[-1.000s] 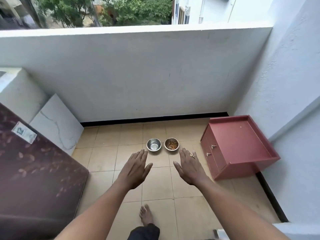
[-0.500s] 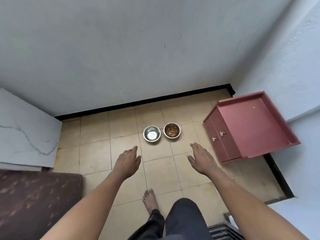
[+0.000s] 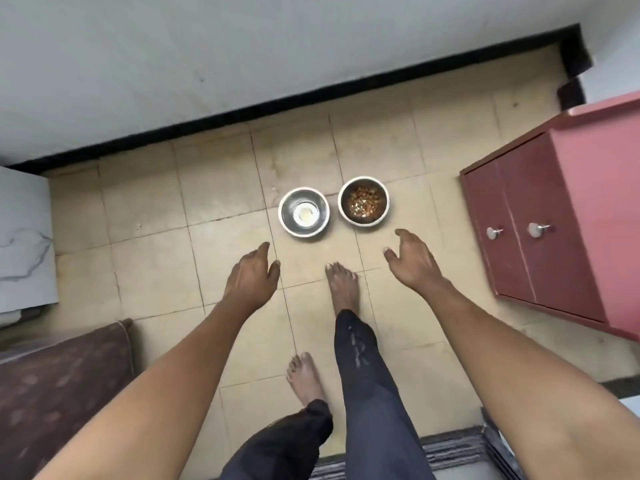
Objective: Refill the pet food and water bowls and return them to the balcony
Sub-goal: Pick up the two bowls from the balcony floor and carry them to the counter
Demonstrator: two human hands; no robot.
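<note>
A pale plastered wall [image 3: 173,64] with a black skirting strip meets a floor [image 3: 214,188] of worn beige tiles. No writing can be read anywhere. A red cabinet [image 3: 568,216] with two metal knobs stands at the right; a brown patterned mat [image 3: 59,386] and a white marble slab [image 3: 24,237] lie at the left. Two steel bowls sit side by side on the tiles, near the wall: the water bowl [image 3: 303,212] holds a little liquid, the food bowl [image 3: 363,200] brown kibble. The left hand [image 3: 251,275] and right hand [image 3: 414,259] reach out towards them, fingers loosely spread, holding nothing.
</note>
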